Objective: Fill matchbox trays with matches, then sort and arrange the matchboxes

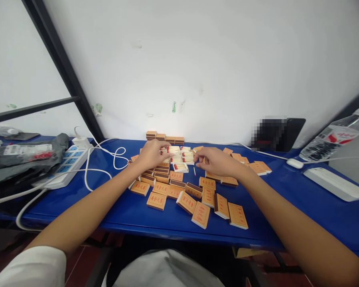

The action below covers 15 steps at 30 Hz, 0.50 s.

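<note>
Left hand: the left hand arches over the left end of the cluster, thumb and forefinger parted beside a tray; whether they grip it, I cannot tell.
Match trays: the open match trays lie grouped between the two hands, filled with red-tipped matches.
Step in hand: it looks like arranging or filling the trays at the middle of the table.
Loose match: one loose match lies on the blue surface, just in front of the trays and apart from them.
Right hand: the right hand is curled at the trays' right side, fingertips drawn toward the thumb; nothing shows between them, but I cannot tell whether something is pinched there.
Next move calls for: in my judgement, a light fingertip pinch and level trays, since tilting could spill the contents.
Power strips, far left: one power strip is plainly visible.
Matchboxes: the back row shows four side by side; roughly five lie nearest the front edge, one of them a matchbox at the right; those under the left hand overlap too much for a sure total.
Trays counted: about six, partly hidden.
Dark devices, right: one dark device.
Bottles: one clear bottle.
White blocks: one long white block.
</note>
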Tool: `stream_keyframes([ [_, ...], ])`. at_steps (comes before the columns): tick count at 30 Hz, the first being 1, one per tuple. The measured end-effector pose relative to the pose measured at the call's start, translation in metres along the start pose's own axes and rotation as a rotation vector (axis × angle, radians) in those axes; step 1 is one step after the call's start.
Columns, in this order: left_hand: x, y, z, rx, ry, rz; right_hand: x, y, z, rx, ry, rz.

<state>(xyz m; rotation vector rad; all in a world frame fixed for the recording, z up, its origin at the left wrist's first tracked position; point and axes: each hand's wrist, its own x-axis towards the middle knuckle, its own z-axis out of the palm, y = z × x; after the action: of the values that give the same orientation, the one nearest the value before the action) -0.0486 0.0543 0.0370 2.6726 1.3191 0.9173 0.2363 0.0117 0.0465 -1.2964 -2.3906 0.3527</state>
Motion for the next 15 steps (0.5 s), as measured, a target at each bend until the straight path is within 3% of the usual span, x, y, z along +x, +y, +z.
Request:
stream_keyframes([
  [5, 0.004, -0.028, -0.005, 0.109, -0.007, -0.045, 0.001, 0.014, 0.004, 0.042, -0.230, -0.075],
  [15, 0.003, -0.044, 0.001, 0.250, -0.090, -0.019, -0.003, 0.016, -0.001, 0.082, -0.263, 0.048],
])
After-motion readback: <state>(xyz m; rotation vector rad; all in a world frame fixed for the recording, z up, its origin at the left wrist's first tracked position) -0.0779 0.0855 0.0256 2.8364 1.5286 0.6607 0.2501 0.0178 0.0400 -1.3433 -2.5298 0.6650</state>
